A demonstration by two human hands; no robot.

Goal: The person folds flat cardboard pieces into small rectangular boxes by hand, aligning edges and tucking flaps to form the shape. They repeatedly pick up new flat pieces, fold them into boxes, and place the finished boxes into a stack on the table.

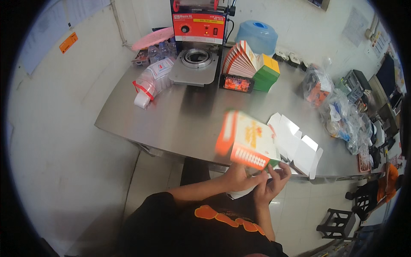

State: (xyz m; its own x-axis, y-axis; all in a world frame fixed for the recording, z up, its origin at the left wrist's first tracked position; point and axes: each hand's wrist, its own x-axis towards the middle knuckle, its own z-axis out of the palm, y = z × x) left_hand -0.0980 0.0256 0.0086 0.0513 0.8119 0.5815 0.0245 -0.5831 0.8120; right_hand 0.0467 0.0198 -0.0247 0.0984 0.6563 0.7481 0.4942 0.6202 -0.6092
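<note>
Above the steel table's near edge I hold a white, orange and green cardboard box (255, 138), slightly blurred by motion. One end flap on its left stands out. My left hand (240, 177) is closed on the box's lower edge, its fingers partly hidden behind the orange side. At the green lower right corner, my right hand (274, 184) grips with bent fingers. To the right of the box, white unfolded cartons (295, 143) lie at the table's front edge.
On the steel table (171, 124) stand a red cup sealing machine (198, 30), fanned flat cartons (239, 62), a phone (236, 83) and a green-yellow box (267, 73). A blue water jug (257, 38) is behind. Plastic bags (342, 120) lie right; a person (386, 184) sits beyond, near a stool (338, 222).
</note>
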